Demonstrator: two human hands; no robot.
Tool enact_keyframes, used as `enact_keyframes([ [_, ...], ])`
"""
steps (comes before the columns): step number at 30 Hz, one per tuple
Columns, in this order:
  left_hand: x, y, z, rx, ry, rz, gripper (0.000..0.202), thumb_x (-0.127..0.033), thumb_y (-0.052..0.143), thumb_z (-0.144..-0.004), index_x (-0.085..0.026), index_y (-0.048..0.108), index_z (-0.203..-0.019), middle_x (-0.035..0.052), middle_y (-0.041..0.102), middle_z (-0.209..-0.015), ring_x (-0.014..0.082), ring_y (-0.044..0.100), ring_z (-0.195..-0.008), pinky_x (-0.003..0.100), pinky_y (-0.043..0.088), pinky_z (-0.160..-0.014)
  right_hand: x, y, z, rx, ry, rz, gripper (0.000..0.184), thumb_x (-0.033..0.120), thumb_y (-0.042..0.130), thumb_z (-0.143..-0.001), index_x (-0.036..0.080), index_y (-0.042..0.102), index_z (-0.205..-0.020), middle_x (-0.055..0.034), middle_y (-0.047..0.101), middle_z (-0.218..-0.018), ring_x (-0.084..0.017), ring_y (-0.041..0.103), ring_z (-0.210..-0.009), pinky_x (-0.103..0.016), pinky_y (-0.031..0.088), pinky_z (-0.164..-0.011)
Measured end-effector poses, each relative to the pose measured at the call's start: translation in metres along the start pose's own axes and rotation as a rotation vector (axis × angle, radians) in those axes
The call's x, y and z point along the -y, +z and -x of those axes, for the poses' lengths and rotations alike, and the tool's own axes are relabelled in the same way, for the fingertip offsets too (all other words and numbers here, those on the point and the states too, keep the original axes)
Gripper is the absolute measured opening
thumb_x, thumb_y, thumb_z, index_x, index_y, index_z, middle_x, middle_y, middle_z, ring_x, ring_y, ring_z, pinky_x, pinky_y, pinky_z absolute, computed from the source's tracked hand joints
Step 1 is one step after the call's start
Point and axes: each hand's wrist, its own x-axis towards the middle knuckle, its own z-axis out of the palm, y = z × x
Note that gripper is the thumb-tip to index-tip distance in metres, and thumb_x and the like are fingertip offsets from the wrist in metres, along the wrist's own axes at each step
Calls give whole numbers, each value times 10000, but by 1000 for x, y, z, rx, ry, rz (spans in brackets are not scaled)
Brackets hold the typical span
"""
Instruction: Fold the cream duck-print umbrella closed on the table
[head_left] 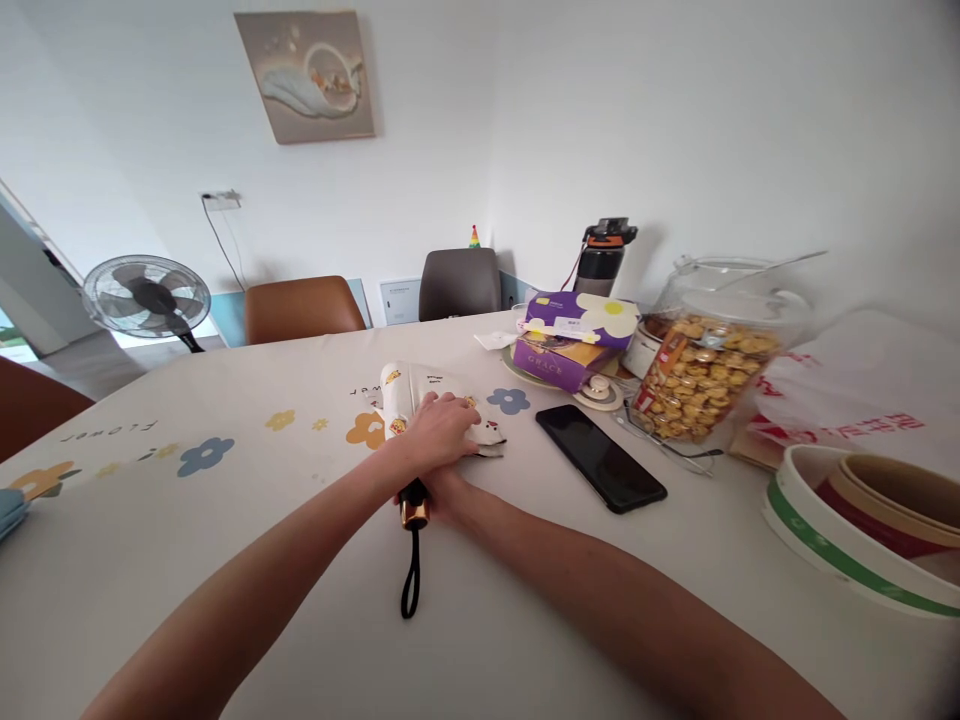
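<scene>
A folding umbrella [402,392] lies on the table, collapsed, its white printed fabric partly loose at the right. Its black handle has a gold-coloured band [415,513] and a black wrist strap [409,585] that points towards me. My left hand [445,430] rests on top of the fabric, fingers apart and slightly bent. Crossing beneath it, my right hand [444,490] closes around the umbrella near the handle's upper end; its fingers are mostly hidden under the left hand and the umbrella.
Right of my hands lies a black phone [600,458]. Behind it are eyeglasses [686,455], purple boxes [559,362], a dark bottle [600,262] and a clear snack jar [701,375]. Paper bowls [802,520] stand at the right edge. Chairs [304,310] and a fan [146,297] are beyond the table.
</scene>
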Motion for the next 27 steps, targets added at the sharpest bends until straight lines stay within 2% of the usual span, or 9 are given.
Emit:
enact_keyframes([
  [3, 2, 2, -14, 52, 22, -142, 254, -221, 539, -731, -175, 674, -942, 82, 633, -951, 246, 514, -973, 383, 373, -854, 3, 0, 3, 79, 30, 45, 284, 461, 561, -737, 180, 519, -724, 24, 525, -471, -124, 475, -349, -240, 396, -340],
  [5, 3, 3, -18, 37, 22, -194, 196, -200, 501, -762, -179, 683, -832, 82, 632, -885, 239, 525, -933, 366, 383, -808, 5, 2, 4, 86, 30, 51, 282, 459, 527, -759, 181, 504, -718, 31, 491, -436, -116, 451, -336, -232, 388, -336],
  [7, 2, 3, -17, -14, -6, -212, 221, -189, 450, -810, -178, 664, -758, 82, 628, -846, 221, 538, -900, 333, 390, -746, 5, 3, 5, 80, 27, 46, 280, 461, 505, -772, 185, 488, -722, 37, 472, -420, -115, 440, -330, -229, 378, -331],
  [11, 5, -2, -7, -259, -127, -209, 263, -214, 356, -890, -175, 606, -819, 80, 614, -863, 202, 554, -883, 276, 360, -593, 2, 3, 1, 66, 29, 39, 198, 353, 494, -788, 172, 486, -707, 29, 462, -397, -119, 440, -334, -234, 387, -343],
  [15, 23, -15, 10, -555, -347, -109, 160, -251, 397, -867, -187, 544, -859, 63, 614, -832, 205, 579, -808, 278, 354, -574, 1, 2, -2, 48, 56, 7, 145, 243, 575, -748, 158, 481, -678, 34, 481, -470, -94, 451, -368, -233, 425, -363],
  [19, 49, -25, 34, -755, -680, 248, 84, -265, 520, -744, -194, 475, -746, 0, 538, -618, 174, 550, -571, 274, 375, -524, 5, 4, 0, 34, 91, -43, 120, 224, 588, -757, 151, 503, -713, 39, 500, -564, -73, 443, -382, -226, 424, -348],
  [22, 64, -21, 57, -838, -746, 713, 100, -265, 536, -695, -190, 469, -698, -26, 501, -590, 140, 523, -490, 250, 406, -447, 6, 3, 0, 16, 107, -18, 175, 274, 621, -757, 152, 507, -707, 42, 492, -534, -72, 435, -370, -218, 411, -344],
  [25, 73, -11, 77, -912, -782, 1092, 158, -299, 584, -663, -173, 534, -743, -13, 537, -666, 135, 548, -544, 246, 453, -430, 5, 2, 0, 53, 118, 35, 302, 410, 638, -758, 156, 496, -678, 44, 463, -472, -76, 429, -352, -215, 408, -350],
  [27, 77, -5, 86, -916, -825, 1295, 211, -304, 632, -631, -159, 553, -762, -7, 554, -702, 123, 554, -560, 238, 471, -444, 6, 2, 1, 54, 114, 36, 363, 496, 614, -761, 165, 485, -689, 40, 476, -489, -77, 429, -347, -218, 406, -341],
])
